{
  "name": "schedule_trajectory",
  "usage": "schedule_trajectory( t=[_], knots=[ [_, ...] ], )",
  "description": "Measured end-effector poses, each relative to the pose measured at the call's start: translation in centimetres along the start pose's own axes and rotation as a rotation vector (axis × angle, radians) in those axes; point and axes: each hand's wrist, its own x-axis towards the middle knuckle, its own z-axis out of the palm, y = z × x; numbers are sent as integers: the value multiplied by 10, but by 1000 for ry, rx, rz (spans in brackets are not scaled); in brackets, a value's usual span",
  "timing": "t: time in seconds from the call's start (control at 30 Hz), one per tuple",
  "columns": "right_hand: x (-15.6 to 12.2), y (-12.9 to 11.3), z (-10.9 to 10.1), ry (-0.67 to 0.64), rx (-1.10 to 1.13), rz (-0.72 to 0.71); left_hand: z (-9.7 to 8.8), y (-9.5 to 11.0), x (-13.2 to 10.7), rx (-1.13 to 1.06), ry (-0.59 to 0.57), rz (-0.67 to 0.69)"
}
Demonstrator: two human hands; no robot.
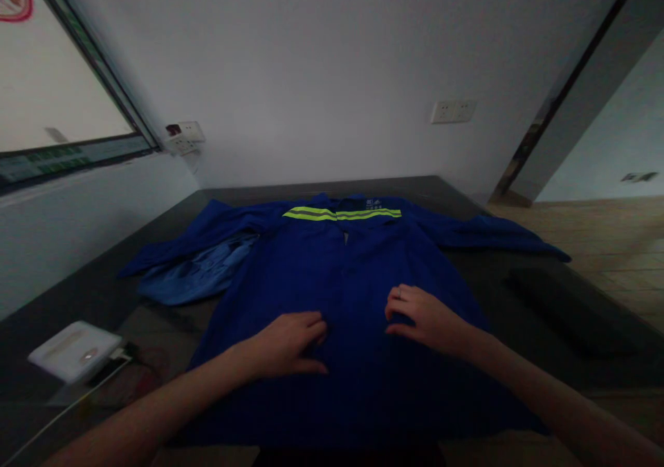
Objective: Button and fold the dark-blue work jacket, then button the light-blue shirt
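A dark blue work jacket (290,266) lies spread face up on the dark table, sleeves stretched to both sides and collar at the far end. A yellow-green reflective stripe (311,214) crosses its chest. Over the jacket's lower left part is my left hand (293,342), its thumb apart from the fingers and nothing between them. My right hand (422,318), with a ring on one finger, is over the right front panel, fingers curved and thumb apart, holding nothing. Whether either hand touches the cloth I cannot tell.
A lighter blue folded cloth (197,273) lies partly beneath the left sleeve. On the left stands a white box-like device (77,351) with a cable. A black flat object (568,311) rests at the right. Wall sockets (453,111) are behind the table (425,187).
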Motion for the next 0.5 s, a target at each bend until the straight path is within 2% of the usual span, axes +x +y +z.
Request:
schedule_trajectory(
  t=[0.1,0.2,0.27,0.37,0.5],
  knots=[
    [-36,-23,16,-116,95,-30,14,29,-25,64,-116,-10],
    [-58,-29,34,-185,136,-66,24,37,-40,113,-135,-48],
    [-66,-29,40,-208,155,-67,25,36,-46,105,-143,-69],
    [-72,-26,36,-179,218,-42,17,32,-54,51,-152,-73],
    [-79,-25,18,-141,341,10,7,30,-65,-37,-171,-63]
  ],
)
